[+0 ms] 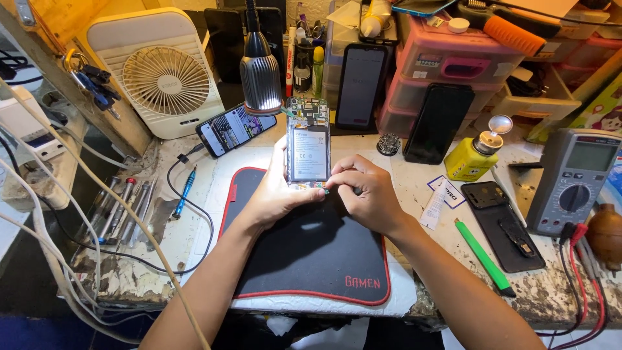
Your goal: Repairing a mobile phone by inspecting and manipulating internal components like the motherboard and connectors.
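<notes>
An opened phone was gripped upright by the left hand; the right hand pinched, seemingly, a small tool at its lower end.

Opened phone held above the far edge of the mat, which lies at the middle of the desk. Left hand at the phone's left side; right hand at its lower end. Lamp just behind the phone. Fan behind and left, a lit phone leaning before it. Screwdrivers left of the mat. Bottle and multimeter to the right; storage drawers behind.
</notes>
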